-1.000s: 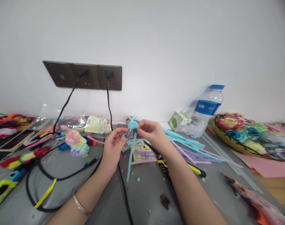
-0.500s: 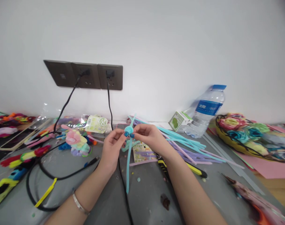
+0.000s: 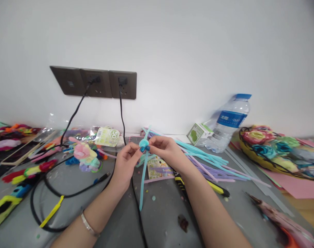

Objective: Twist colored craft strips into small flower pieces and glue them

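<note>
Between my two hands is a light-blue pipe cleaner (image 3: pixel 143 182), with a small round coil at its upper part and one long end hanging down toward the table. My left hand (image 3: pixel 125 162) pinches it from the left, just below the coil. From the right, my right hand (image 3: pixel 165 150) pinches the same spot, thumb tips nearly touching. Short ends stick up above the coil. Behind my hands lies a printed card (image 3: pixel 158 168), partly covered by pipe cleaners. Loose blue and purple pipe cleaners (image 3: pixel 208 156) spread to the right of my right hand.
A yellow-black cutter (image 3: pixel 217 188) lies by my right forearm, scissors (image 3: pixel 278 217) at front right. A water bottle (image 3: pixel 230 120) and small green box (image 3: pixel 198 133) stand near the wall. A flower basket (image 3: pixel 250 151) sits right. Black cable (image 3: pixel 34 206) loops left beside a pastel flower piece (image 3: pixel 85 155).
The whole view has shifted slightly, so everything appears a little further right. Both hands still pinch the light-blue pipe cleaner below its coil, with only slight finger movement.
</note>
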Demonstrator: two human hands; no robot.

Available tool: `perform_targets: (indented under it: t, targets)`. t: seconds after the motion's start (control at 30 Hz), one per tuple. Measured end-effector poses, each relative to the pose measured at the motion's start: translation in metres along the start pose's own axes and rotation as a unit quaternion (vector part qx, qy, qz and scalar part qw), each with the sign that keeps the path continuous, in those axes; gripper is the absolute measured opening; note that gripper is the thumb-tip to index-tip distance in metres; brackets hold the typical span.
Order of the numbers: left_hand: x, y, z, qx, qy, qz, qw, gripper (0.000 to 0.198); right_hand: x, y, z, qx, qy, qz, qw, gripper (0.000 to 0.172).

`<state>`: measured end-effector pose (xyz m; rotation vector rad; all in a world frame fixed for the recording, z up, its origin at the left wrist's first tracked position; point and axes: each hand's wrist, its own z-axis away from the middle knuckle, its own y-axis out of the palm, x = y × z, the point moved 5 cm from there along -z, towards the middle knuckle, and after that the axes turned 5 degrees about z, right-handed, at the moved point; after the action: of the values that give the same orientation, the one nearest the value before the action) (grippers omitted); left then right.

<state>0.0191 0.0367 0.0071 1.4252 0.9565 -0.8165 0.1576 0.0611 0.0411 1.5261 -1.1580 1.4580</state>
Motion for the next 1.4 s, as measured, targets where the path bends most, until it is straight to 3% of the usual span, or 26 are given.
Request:
perform_targets:
  t: [0.37, 0.57, 0.87, 1.4]
  targets:
    - [-0.0018, -0.0043, -0.0022, -0.011, -0.002, -0.025, 1.000, 0.022, -0.0016, -0.0008, 0.0022, 0.025, 0.007, 0.038, 0.999, 0.027]
    - [-0.0014, -0.0050, -0.0027, -0.055, -0.036, 0.031, 0.997, 0.026, -0.0019, 0.0001, 0.0025, 0.029, 0.016, 0.026, 0.999, 0.024]
    - [-0.0001, -0.0029, -0.0021, -0.078, -0.059, 0.086, 0.992, 0.028, -0.0040, 0.0022, 0.0023, 0.037, 0.020, 0.009, 0.999, 0.025]
    - [-0.0014, 0.0001, -0.0001, -0.042, -0.037, 0.036, 0.998, 0.027, -0.0038, 0.0038, 0.0000, 0.019, 0.015, -0.025, 0.999, 0.031]
